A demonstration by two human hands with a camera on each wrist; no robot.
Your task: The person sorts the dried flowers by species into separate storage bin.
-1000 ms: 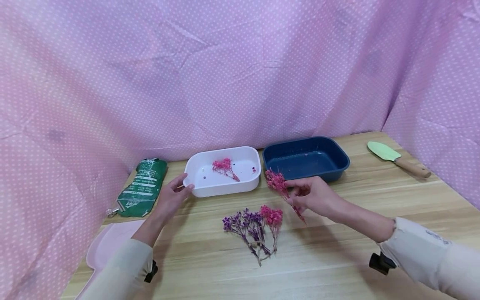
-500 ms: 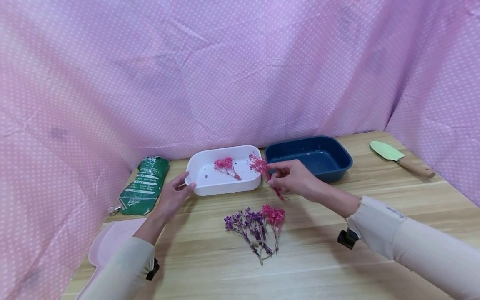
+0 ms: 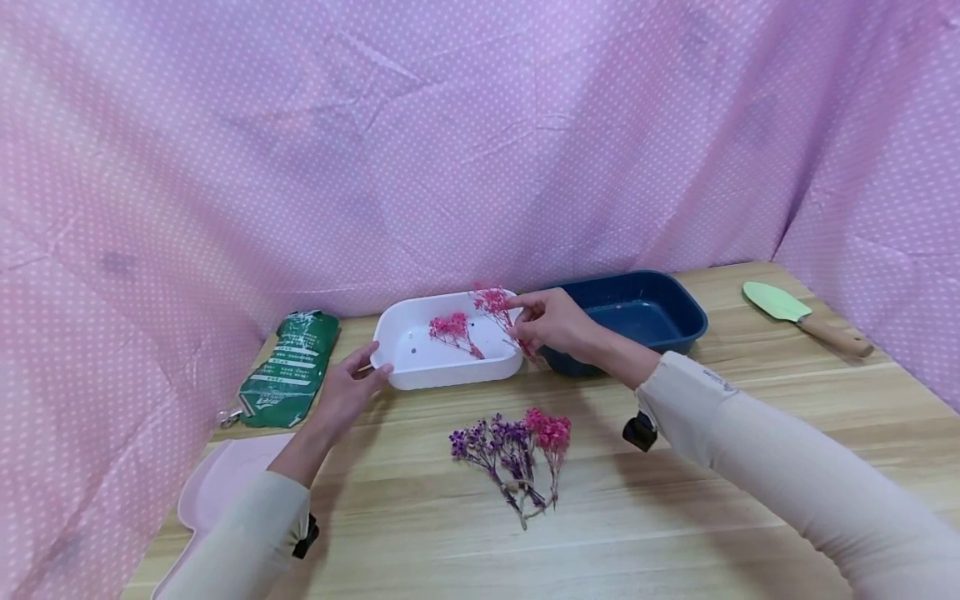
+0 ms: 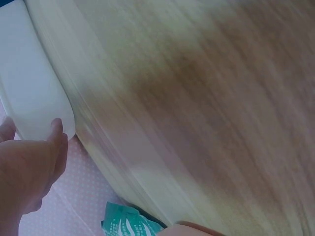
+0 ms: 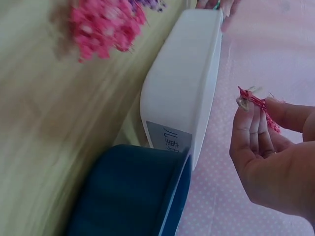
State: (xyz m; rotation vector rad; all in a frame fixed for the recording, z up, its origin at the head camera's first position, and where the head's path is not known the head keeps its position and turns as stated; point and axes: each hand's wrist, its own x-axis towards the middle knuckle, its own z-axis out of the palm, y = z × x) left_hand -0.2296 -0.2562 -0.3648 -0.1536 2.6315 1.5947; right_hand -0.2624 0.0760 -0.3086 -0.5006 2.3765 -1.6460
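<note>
My right hand (image 3: pixel 558 321) pinches a sprig of pink dried flowers (image 3: pixel 492 302) above the right end of a white plastic tub (image 3: pixel 450 377). In the right wrist view, twine shows at the tied stems (image 5: pixel 251 96) between thumb and fingers. Another pink sprig (image 3: pixel 452 329) lies inside the tub, near a few dark spots on its floor. My left hand (image 3: pixel 348 387) holds the tub's left end, thumb at the front corner. On the table in front lie purple dried flowers (image 3: pixel 487 442) beside a pink dried sprig (image 3: pixel 551 433), with twine about their stems.
A dark blue tub (image 3: pixel 645 321) stands right of the white one. Farther right lies a green trowel with a wooden handle (image 3: pixel 832 335). At left are a green bag (image 3: pixel 292 367) and a pale pink flat item (image 3: pixel 225 479). Pink dotted cloth (image 3: pixel 480 150) hangs behind the table.
My right hand has carried the pink sprig leftward and away from me, from in front of the blue tub to above the white tub. My left hand stays at the white tub's end.
</note>
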